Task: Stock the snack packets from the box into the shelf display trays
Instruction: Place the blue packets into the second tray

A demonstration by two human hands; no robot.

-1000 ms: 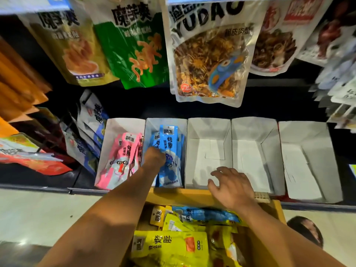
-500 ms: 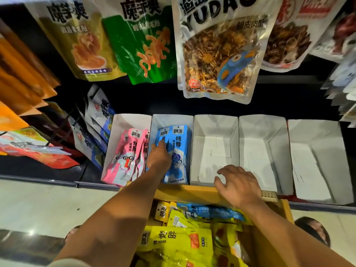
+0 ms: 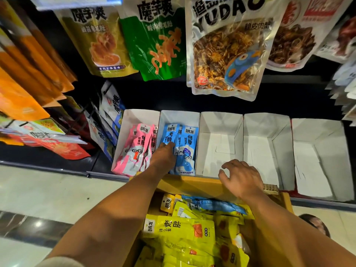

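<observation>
the left hand [image 3: 163, 157] rests on the blue packets [image 3: 187, 149] in the tray [image 3: 179, 116] at 12 o'clock from the box [image 3: 192, 185], likely tidying them, pinch or not i cannot tell, while the open, empty right hand [image 3: 240, 178] seems to steady the box.

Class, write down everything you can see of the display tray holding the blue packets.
The tray is a white, open-topped cardboard box with folded walls, second from the left in a row of five on the dark shelf. Blue packets stand on end in it, leaning back; the left hand rests on them. It sits between the pink-packet tray and an empty tray, apparently touching both.
</observation>
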